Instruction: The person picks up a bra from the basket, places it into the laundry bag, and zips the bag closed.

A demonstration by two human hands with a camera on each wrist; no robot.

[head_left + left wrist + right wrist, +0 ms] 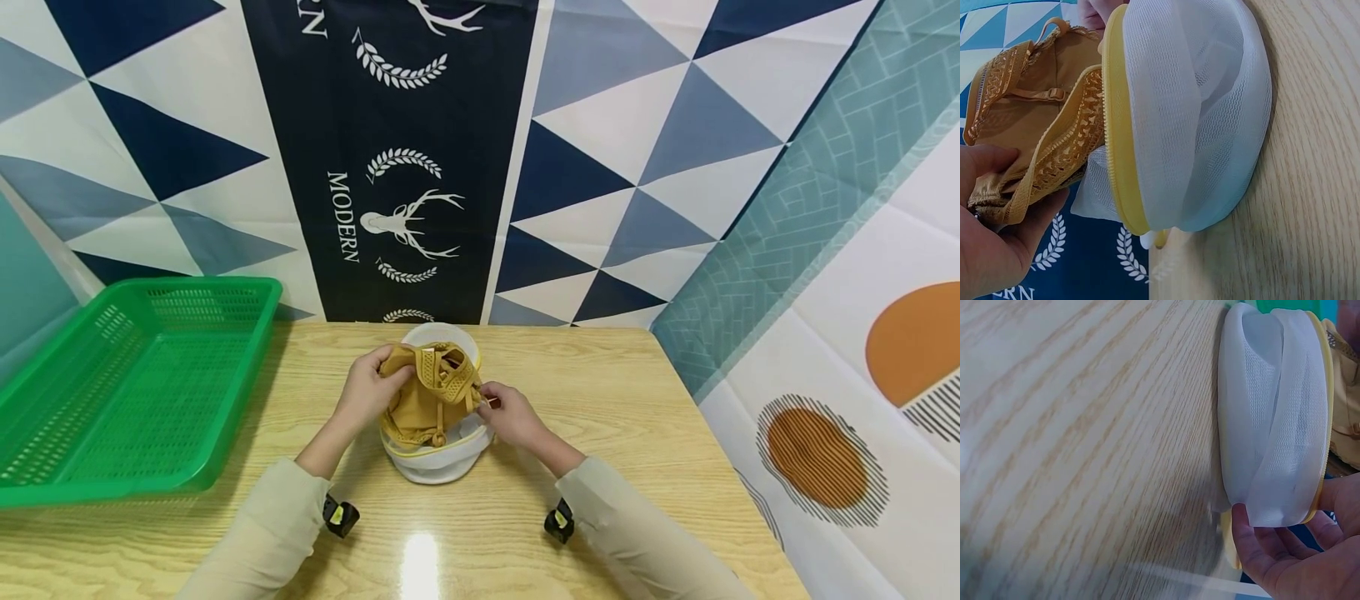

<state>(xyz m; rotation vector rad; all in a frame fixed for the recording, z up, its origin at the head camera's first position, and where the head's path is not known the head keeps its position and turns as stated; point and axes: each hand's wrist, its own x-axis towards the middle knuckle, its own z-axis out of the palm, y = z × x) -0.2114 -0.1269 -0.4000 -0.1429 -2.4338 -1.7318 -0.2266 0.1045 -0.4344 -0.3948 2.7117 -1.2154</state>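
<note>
A mustard-yellow bra [414, 407] with lacy edging sits in the opening of a white mesh laundry bag [441, 465] with a yellow zip. My left hand [369, 390] pinches the bra's edge between thumb and fingers. In the left wrist view, the bra [1063, 140] leans out past the zipped rim, a strap with a slider lying across it. On the bag's opposite side, my right hand [516, 418] grips the rim. In the right wrist view, its fingers curl under the mesh wall of the bag [1291, 425]. Behind the bra rises the bag's round flap [442, 333].
A green plastic basket [238, 400] stands on the left of the wooden table [592, 392]. Patterned cloth [585, 167] hangs along the table's back edge, and more cloth [825, 350] lines the right side.
</note>
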